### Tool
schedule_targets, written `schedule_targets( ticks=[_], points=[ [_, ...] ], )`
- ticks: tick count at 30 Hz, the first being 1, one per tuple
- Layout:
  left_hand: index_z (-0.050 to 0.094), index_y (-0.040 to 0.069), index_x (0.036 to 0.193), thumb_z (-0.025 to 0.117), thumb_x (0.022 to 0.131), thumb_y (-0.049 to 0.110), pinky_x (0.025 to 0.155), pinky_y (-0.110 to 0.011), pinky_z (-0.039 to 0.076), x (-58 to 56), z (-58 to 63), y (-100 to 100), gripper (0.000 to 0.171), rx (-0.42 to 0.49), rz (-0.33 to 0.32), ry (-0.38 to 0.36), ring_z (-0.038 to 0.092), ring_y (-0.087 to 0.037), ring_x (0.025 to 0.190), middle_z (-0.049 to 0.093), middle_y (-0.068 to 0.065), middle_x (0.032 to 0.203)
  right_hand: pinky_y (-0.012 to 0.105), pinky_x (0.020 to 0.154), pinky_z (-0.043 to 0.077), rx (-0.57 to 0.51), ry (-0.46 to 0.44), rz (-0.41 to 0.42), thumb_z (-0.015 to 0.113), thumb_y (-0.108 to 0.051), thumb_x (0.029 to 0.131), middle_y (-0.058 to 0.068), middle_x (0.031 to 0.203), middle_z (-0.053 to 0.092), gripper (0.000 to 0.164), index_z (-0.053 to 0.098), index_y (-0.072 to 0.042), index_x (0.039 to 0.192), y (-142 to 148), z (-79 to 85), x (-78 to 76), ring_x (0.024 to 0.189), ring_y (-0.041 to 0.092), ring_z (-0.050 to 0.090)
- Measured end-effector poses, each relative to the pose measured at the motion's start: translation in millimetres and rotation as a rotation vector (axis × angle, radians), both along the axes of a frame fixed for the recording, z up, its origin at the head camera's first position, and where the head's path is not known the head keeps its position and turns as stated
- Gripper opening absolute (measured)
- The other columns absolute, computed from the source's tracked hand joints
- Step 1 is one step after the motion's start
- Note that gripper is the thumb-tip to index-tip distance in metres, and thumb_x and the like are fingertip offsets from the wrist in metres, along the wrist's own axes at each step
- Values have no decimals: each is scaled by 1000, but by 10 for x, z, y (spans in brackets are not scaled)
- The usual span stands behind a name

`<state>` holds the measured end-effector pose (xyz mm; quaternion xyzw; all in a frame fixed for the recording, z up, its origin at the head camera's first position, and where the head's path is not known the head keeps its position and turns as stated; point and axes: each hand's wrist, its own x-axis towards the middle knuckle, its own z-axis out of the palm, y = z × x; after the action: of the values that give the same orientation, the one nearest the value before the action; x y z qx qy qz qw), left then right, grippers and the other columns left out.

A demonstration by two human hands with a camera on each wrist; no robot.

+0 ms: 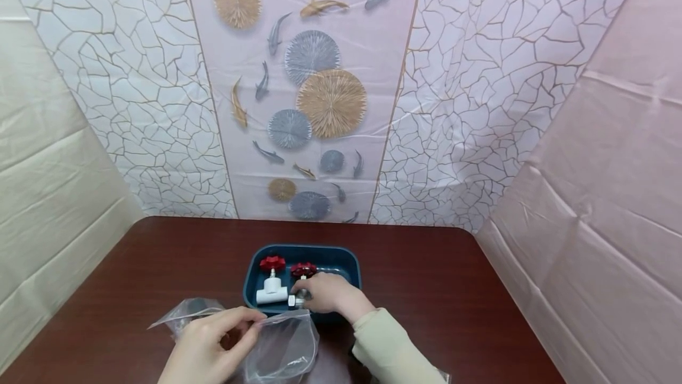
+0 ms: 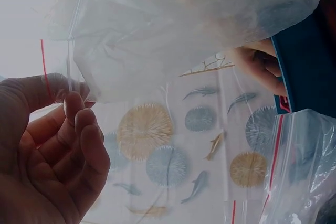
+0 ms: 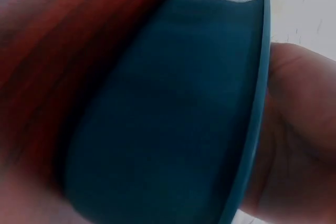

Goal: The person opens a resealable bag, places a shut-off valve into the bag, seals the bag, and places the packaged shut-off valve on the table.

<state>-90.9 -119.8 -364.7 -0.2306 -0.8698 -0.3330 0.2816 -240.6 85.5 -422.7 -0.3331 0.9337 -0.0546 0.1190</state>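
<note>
My left hand (image 1: 210, 342) pinches the top edge of a clear zip bag (image 1: 282, 348) between thumb and fingertips. In the left wrist view the bag (image 2: 142, 40) spreads out from those fingers, its red seal line showing. My right hand (image 1: 333, 292) reaches into a dark blue tray (image 1: 351, 260) and grips a metal valve (image 1: 293, 301) with a red handwheel (image 1: 303, 269). The fingers hide part of its body. Beside it in the tray stands a white valve (image 1: 272, 292), also red-wheeled. In the right wrist view the tray wall (image 3: 168, 103) hides the right fingertips.
Another clear bag (image 1: 194, 310) lies left of the tray, partly behind my left hand. The dark red-brown table (image 1: 453, 295) extends on both sides. A patterned cloth (image 1: 330, 153) hangs behind it. Under my right sleeve (image 1: 391, 342) the edge of something clear peeks out.
</note>
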Motion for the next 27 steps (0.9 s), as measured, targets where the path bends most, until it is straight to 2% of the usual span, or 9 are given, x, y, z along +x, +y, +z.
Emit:
schedule_targets(
  ticks=[6, 13, 19, 23, 27],
  points=[
    [64, 34, 87, 75, 77, 10, 45, -15, 33, 13, 1, 31, 28, 9, -6, -65, 35, 6, 49, 39, 26, 61, 32, 71, 48, 75, -13, -21, 67, -28, 84, -4, 106, 63, 40, 57, -36, 122, -107, -46, -71, 85, 12, 58],
    [63, 35, 88, 75, 78, 11, 46, -15, 34, 4, -13, 49, 28, -1, -13, -71, 36, 6, 49, 39, 26, 61, 31, 67, 46, 111, -30, -47, 67, -29, 84, -4, 107, 61, 42, 54, -39, 123, -141, -115, -116, 89, 12, 58],
    [64, 34, 87, 74, 80, 15, 46, -18, 35, 18, -11, 38, 23, -7, 16, -159, 37, 4, 50, 40, 24, 60, 30, 67, 46, 88, -35, -39, 69, -27, 82, -4, 102, 61, 41, 56, -36, 121, -139, -135, -127, 84, 11, 57],
    [64, 34, 87, 73, 80, 17, 46, -18, 35, 22, -11, 39, 21, -14, 18, -181, 37, 4, 49, 40, 24, 60, 29, 68, 47, 48, -54, -27, 71, -25, 82, -4, 99, 62, 41, 57, -34, 119, -128, -135, -129, 80, 11, 57],
    [64, 34, 87, 73, 81, 18, 46, -18, 35, 21, -15, 42, 20, -10, 28, -197, 37, 4, 49, 40, 23, 60, 29, 67, 46, 44, -35, 1, 71, -25, 82, -6, 97, 62, 39, 58, -33, 118, -112, -139, -136, 78, 10, 57]
  ],
)
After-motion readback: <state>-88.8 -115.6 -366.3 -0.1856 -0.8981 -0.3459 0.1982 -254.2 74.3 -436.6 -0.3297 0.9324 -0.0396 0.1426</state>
